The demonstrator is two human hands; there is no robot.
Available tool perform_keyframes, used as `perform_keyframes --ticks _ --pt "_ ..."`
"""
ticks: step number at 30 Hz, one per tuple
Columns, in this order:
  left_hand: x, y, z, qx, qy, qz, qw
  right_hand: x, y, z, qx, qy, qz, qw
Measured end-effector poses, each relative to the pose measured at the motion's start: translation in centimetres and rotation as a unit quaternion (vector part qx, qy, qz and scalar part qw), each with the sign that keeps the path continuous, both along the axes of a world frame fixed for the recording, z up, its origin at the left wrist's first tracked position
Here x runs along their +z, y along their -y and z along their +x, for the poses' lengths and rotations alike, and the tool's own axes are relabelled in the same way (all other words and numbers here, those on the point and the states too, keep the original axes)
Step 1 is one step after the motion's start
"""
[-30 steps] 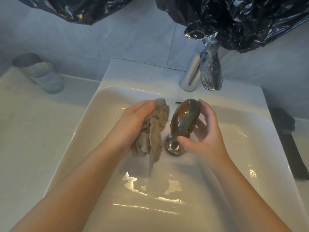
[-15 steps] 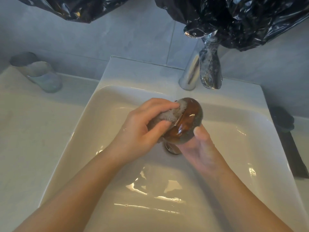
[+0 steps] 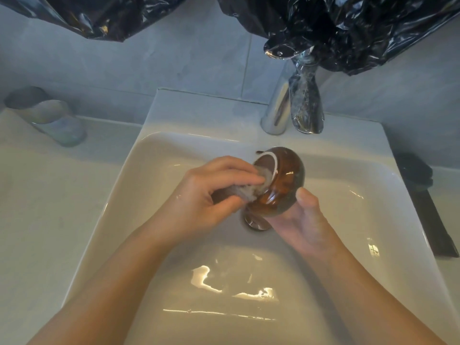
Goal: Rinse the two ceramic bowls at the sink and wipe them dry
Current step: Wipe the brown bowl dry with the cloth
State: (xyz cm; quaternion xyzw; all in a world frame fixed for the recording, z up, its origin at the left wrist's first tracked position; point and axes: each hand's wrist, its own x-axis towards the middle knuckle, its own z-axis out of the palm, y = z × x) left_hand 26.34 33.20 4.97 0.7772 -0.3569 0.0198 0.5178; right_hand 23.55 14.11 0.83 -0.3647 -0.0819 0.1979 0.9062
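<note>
Above the drain (image 3: pixel 256 224), your left hand (image 3: pixel 209 195) grips the cloth (image 3: pixel 245 193), which a second ago hung clear and now presses into the brown bowl (image 3: pixel 283 183); your right hand (image 3: pixel 306 227) cradles that bowl, thumb curled on it. Wiping has begun; no second bowl shows.

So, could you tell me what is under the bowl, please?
The right hand cups the bowl from below, and the drain shows beneath in the sink. Part of the drain and the hand's fingers are covered.
</note>
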Motion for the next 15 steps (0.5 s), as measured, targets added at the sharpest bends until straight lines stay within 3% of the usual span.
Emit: perform_keyframes --ticks 4,6,10,13,15 --pt "-0.7 -0.4 0.9 0.079 0.057 0.077 0.992 -0.3 0.1 0.2 0.000 -0.008 -0.035 0.999" --pt "-0.5 -0.3 0.8 0.092 0.051 0.044 0.993 -0.6 -0.5 0.3 0.011 -0.010 -0.056 0.998" --pt "0.1 0.2 0.2 -0.001 -0.022 0.010 1.000 -1.0 0.4 0.3 0.007 -0.018 -0.053 0.998" --pt "0.7 -0.2 0.5 -0.039 -0.071 0.059 0.995 -0.7 1.3 0.1 0.004 -0.046 -0.046 0.998" --pt "1.6 -1.0 0.9 -0.054 -0.039 0.133 0.989 -0.3 1.0 0.0 0.016 -0.061 -0.042 0.997"
